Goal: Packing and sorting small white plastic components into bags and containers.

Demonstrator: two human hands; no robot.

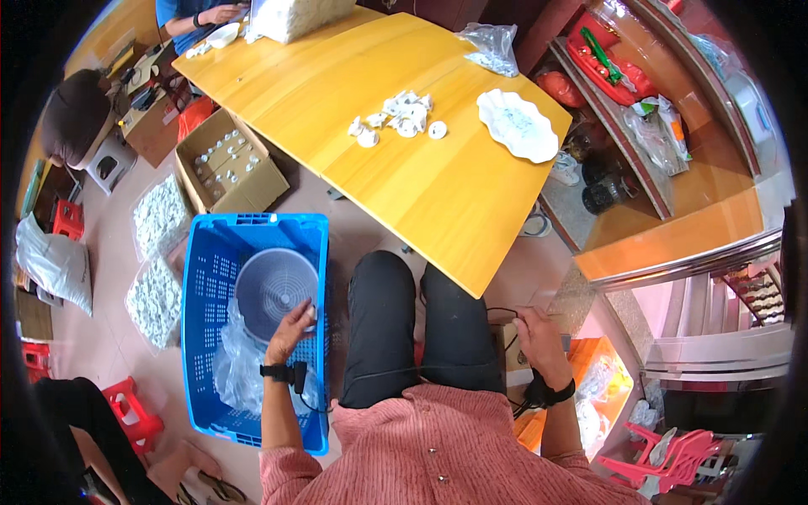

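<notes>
My left hand (290, 330) is closed, with a small white piece (312, 312) at its fingertips. It is above a blue plastic crate (323, 252), beside a round grey-purple basket (268, 282) standing in that crate. Crumpled clear plastic bags (238, 370) lie there too, below the basket. Beyond my right thigh, my right hand (543, 343) is lowered past the table corner with its fingers curled together. A thin black cord (502, 310) runs up to those fingers; whether they grip it or something else is too small to tell.
A yellow table (396, 194) carries several white pieces (406, 114) and a scalloped white plate (517, 126). A cardboard box (244, 189) and bags of white pieces (156, 299) stand left. Another person's hand (223, 14) is at the far edge. A pink plastic stool (669, 454) is lower right.
</notes>
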